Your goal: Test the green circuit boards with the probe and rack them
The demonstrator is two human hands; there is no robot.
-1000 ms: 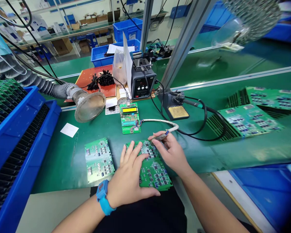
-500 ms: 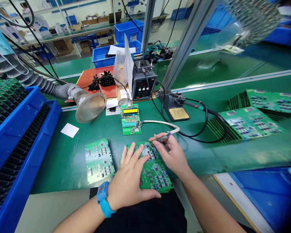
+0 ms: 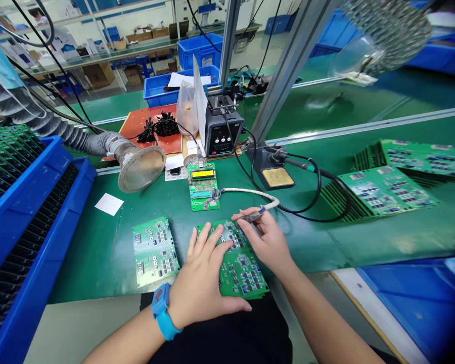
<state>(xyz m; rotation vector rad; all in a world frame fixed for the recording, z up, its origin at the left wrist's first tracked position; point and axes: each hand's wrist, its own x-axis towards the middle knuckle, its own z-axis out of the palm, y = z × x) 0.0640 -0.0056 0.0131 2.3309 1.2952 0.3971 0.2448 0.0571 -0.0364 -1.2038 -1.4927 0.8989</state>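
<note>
Under my left hand (image 3: 202,275) lies a green circuit board (image 3: 242,270), apparently the top one of a small pile at the table's front edge. The fingers of that hand are spread flat over it; a blue watch is on the wrist. My right hand (image 3: 267,240) pinches a probe (image 3: 252,216) with its tip at the board's upper edge; the exact contact is hidden. A white cable (image 3: 250,191) links the probe to a small green programmer board (image 3: 203,187) with a lit yellow display. Left of my hands, another circuit board (image 3: 155,251) lies flat.
Blue bins (image 3: 41,237) of upright boards fill the left side. A fume extractor hood (image 3: 142,169) hangs nearby. Behind stand a soldering station (image 3: 223,132) and an iron holder with sponge (image 3: 276,177). Stacked circuit boards (image 3: 387,189) lie right; a metal post (image 3: 284,65) rises behind.
The camera view has shifted very slightly. Both hands, the probe and the boards keep their places relative to each other.
</note>
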